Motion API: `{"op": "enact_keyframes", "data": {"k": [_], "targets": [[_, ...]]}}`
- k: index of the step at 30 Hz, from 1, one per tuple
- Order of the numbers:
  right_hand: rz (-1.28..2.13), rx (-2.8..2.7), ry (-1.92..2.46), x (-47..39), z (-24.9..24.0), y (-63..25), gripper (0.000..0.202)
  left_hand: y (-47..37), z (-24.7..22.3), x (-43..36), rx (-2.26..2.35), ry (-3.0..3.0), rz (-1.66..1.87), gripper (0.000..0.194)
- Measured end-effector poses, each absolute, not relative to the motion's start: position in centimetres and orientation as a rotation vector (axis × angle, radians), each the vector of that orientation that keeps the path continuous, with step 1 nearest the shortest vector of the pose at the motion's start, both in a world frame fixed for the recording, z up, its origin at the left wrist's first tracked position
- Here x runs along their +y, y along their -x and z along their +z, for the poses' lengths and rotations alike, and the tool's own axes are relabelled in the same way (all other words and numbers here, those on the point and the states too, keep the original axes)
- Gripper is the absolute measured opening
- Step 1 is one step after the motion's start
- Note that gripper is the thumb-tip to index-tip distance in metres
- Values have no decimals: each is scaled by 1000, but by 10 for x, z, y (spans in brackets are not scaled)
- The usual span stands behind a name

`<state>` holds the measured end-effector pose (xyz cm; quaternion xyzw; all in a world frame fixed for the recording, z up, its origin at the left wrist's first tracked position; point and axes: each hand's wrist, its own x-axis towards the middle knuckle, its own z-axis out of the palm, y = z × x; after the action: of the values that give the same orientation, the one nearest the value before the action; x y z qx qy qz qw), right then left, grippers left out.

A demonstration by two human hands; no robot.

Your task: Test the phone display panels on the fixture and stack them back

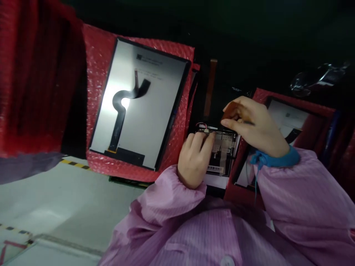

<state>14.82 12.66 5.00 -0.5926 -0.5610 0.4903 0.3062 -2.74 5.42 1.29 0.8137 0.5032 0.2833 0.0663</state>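
Note:
My left hand (194,157) lies over an opened tablet (222,162), its fingers bent together and pressed on the tablet's upper edge. The fingertips are partly hidden there, close to a small connector (206,130) with thin red and white wires. Above and to the right of the tablet, my right hand (256,125) is closed on an amber flex cable (229,111), pinched between thumb and fingers. A blue wrist strap (280,159) circles my right wrist. Another amber flex cable (210,88) lies flat on the dark work surface beyond the tablet.
At left, a display panel (155,114) with a black ribbon rests on red bubble wrap (174,48). A second display panel (288,114) lies on red wrap under my right forearm. Clear crumpled plastic (318,79) sits at far right. Red bubble wrap (36,81) rises at far left.

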Motion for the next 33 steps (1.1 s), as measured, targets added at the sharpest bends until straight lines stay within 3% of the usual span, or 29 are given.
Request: {"op": "enact_keyframes", "data": {"k": [33], "targets": [[1316, -1588, 1638, 118, 52, -149, 16, 25, 25, 53, 1580, -2235, 806, 21]]}}
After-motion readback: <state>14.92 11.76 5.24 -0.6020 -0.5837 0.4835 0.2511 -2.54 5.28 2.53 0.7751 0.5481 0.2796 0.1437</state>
